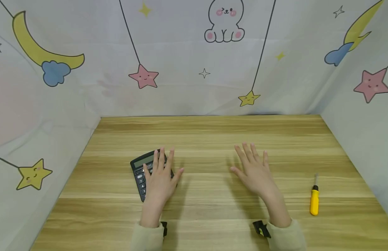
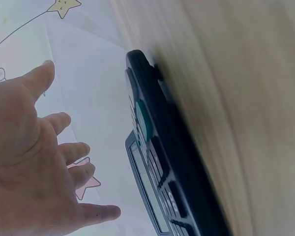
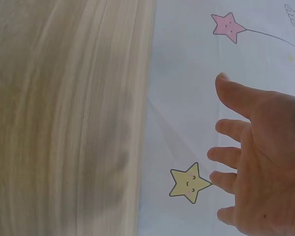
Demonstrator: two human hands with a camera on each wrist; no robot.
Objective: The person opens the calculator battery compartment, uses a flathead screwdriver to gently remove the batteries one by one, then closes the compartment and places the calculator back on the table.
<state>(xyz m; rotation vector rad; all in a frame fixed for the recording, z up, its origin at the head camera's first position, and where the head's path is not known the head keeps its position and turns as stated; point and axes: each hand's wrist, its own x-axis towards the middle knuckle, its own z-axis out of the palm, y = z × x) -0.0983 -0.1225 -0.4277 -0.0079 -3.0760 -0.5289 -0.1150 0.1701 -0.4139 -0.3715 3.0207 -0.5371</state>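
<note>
A black calculator (image 1: 140, 181) lies on the left part of the wooden table, its display at the far end. My left hand (image 1: 162, 181) is spread above it, fingers apart and pointing away, covering much of its keypad in the head view. The left wrist view shows a gap between that hand (image 2: 34, 162) and the calculator (image 2: 162, 147). My right hand (image 1: 256, 174) hovers over the table with fingers spread, holding nothing; its palm (image 3: 275, 167) shows bare in the right wrist view. Right of it lies a screwdriver (image 1: 314, 200) with a yellow handle, tip pointing away.
The wood-grain table (image 1: 206, 209) ends at the back and both sides against a white cloth (image 1: 181, 97) printed with stars, moons and a bear. Black straps with small devices (image 1: 261, 229) sit at both wrists, by pale sleeves (image 1: 286, 237).
</note>
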